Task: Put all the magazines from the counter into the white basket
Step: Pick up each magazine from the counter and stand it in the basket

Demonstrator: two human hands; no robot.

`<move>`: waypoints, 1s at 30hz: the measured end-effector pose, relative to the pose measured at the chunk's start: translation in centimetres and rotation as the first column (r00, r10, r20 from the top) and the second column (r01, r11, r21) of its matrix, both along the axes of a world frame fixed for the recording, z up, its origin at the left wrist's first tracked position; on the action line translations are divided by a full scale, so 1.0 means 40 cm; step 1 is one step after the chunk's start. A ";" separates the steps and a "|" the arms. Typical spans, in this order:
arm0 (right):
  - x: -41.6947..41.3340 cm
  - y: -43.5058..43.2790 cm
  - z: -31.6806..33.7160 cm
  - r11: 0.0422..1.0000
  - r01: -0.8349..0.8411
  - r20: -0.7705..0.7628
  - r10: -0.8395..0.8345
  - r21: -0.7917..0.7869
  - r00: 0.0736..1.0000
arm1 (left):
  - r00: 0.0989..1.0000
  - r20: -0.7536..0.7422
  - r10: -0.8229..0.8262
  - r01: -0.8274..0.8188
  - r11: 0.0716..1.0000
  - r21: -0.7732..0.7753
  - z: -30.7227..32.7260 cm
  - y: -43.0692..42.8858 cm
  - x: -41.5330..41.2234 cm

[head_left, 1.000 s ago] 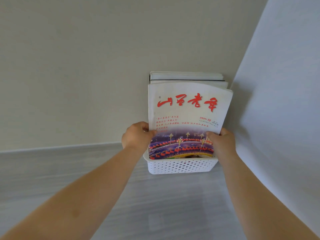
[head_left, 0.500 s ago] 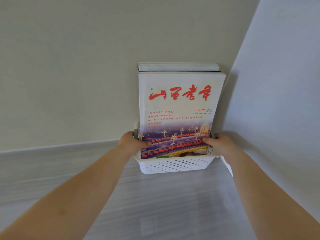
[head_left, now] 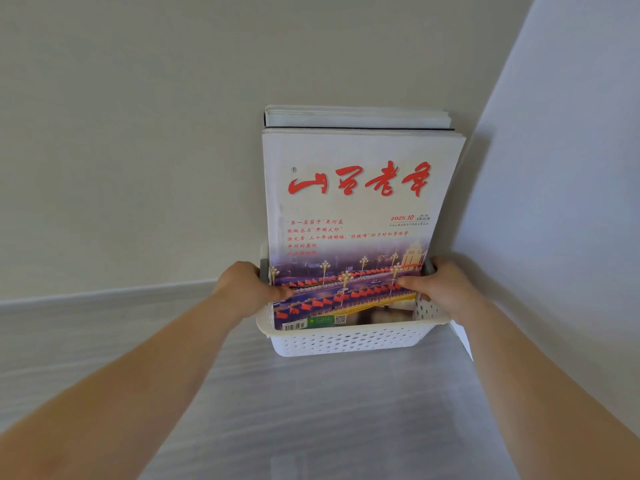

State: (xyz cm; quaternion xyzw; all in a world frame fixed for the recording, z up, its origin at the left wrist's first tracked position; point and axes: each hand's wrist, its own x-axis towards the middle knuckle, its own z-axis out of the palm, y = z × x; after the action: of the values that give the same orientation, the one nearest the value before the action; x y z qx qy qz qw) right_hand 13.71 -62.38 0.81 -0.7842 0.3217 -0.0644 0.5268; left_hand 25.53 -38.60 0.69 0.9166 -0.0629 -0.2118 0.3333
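Observation:
A white perforated basket (head_left: 346, 342) sits on the grey counter in the corner, against the back wall. Several magazines stand upright in it. The front magazine (head_left: 356, 209) has a white cover with red calligraphy and a night street photo, and its bottom edge rests inside the basket. Behind it, the top edges of other magazines (head_left: 356, 117) show. My left hand (head_left: 247, 289) grips the basket's left end, thumb pressed on the front cover. My right hand (head_left: 440, 289) holds the right end the same way.
The grey wood-grain counter (head_left: 311, 410) stretches toward me between my forearms. A beige wall stands behind the basket, and a white wall (head_left: 561, 202) closes in on the right, close to my right arm.
The front magazine has slid down into the basket and now stands straight. Both hands dropped from its lower corners to the basket's ends, thumbs still on the cover.

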 end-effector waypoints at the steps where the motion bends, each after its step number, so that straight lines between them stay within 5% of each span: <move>1: -0.003 0.004 0.000 1.000 0.015 0.027 -0.014 -0.022 1.000 | 1.000 0.019 0.001 -0.001 1.000 0.013 -0.002 0.000 -0.001; 7: -0.030 0.026 -0.010 0.993 0.091 0.092 -0.084 -0.079 0.992 | 0.991 0.137 -0.005 -0.001 0.999 0.045 -0.003 0.017 -0.024; 19: -0.221 0.145 0.070 0.951 0.252 0.108 -0.236 -0.178 0.966 | 0.991 0.124 -0.046 0.061 0.991 -0.119 0.091 0.108 -0.164; 30: -0.630 0.361 0.125 0.798 0.543 0.028 -0.557 -0.261 0.830 | 0.910 0.064 -0.410 0.415 0.892 -0.179 0.126 0.156 -0.389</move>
State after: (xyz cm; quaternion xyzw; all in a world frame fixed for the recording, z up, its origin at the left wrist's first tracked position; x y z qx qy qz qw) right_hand -11.50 -47.93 5.81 -0.7200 0.5373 -0.2359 0.3704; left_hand 9.96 -32.36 5.75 0.8492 -0.2797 -0.2593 0.3653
